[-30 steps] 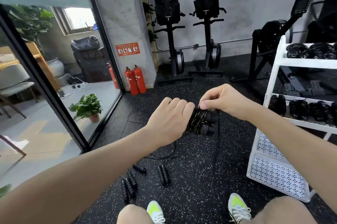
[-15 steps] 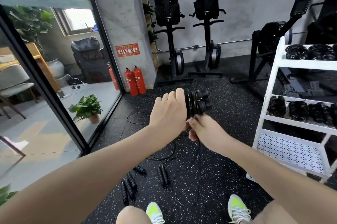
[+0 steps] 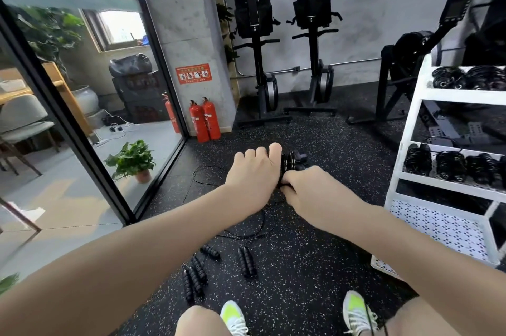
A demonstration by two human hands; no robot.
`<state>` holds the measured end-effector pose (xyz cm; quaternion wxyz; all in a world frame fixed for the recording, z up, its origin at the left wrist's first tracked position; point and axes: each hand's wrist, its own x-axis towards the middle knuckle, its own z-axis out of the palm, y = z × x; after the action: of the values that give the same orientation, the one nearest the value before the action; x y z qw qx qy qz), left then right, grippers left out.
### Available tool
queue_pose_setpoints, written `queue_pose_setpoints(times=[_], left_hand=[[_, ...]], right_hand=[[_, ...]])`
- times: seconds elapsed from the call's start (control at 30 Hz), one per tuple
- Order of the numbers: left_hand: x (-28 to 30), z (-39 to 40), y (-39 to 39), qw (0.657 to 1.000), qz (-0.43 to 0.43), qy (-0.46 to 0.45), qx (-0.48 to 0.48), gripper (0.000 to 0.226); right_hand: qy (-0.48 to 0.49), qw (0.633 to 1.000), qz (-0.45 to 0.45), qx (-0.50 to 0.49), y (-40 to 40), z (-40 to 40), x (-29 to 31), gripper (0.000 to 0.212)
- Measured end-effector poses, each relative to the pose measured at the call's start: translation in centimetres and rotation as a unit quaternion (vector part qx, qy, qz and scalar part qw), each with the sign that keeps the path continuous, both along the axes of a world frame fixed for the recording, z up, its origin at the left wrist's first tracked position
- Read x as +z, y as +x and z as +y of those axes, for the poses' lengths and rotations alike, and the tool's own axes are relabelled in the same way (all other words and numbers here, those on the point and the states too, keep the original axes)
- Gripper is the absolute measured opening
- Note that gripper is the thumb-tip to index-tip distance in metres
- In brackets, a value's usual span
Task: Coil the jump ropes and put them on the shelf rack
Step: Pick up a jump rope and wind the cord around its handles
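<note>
Gripping the coil (image 3: 290,162), the left hand (image 3: 253,174) holds it as the right hand (image 3: 306,188) pinches cord beneath. Rack (image 3: 416,95) stands right, nearer the right hand.

A black rubber floor (image 3: 315,240) flecked with white runs to a grey concrete wall (image 3: 383,7). Two red fire extinguishers (image 3: 205,121) stand at the foot of a concrete pillar (image 3: 180,21). Left, a glass partition (image 3: 82,116) shows a potted plant (image 3: 132,160), a chair (image 3: 24,122) and a bright window (image 3: 120,15).
</note>
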<state>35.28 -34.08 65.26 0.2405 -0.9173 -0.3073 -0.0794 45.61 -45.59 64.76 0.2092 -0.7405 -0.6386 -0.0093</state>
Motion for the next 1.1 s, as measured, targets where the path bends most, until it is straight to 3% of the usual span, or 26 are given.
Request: queue_pose_setpoints(times=[0.13, 0.27, 0.4, 0.53, 0.67, 0.87, 0.97, 1.1], left_hand=[[0.0, 1.0, -1.3, 0.992, -0.004, 0.028, -0.125, 0.058], [-0.8, 1.9, -2.7, 0.971, -0.027, 0.01, -0.236, 0.077], [-0.9, 2.8, -3.3, 0.951, -0.045, 0.042, -0.302, 0.08], [-0.8, 2.7, -3.3, 0.938, -0.042, 0.048, -0.341, 0.055], [-0.7, 2.9, -3.0, 0.932, -0.013, 0.023, -0.361, 0.056], [-0.8, 2.6, -3.1, 0.917, -0.052, -0.001, -0.394, 0.032], [-0.8, 2.7, -3.1, 0.909, -0.083, 0.005, -0.408, 0.037], [-1.0, 2.3, -3.0, 0.905, -0.168, -0.058, -0.386, 0.055]], right_hand=[[0.024, 0.999, -0.026, 0.0, 1.5, -0.7, 2.8, 0.026], [0.006, 0.999, -0.053, -0.004, 3.6, -0.6, 4.9, 0.05], [-0.013, 0.994, 0.09, 0.056, 5.8, 0.0, 5.1, 0.04], [-0.025, 0.969, 0.211, 0.128, 7.1, 0.7, 4.6, 0.02], [-0.002, 0.952, 0.264, 0.156, 7.5, 1.3, 3.7, 0.013], [-0.004, 0.932, 0.329, 0.152, 8.4, 1.8, 2.1, 0.017], [0.021, 0.892, 0.431, 0.137, 8.7, 2.0, 0.4, 0.022], [0.021, 0.789, 0.594, 0.154, 7.9, 1.4, -1.9, 0.014]])
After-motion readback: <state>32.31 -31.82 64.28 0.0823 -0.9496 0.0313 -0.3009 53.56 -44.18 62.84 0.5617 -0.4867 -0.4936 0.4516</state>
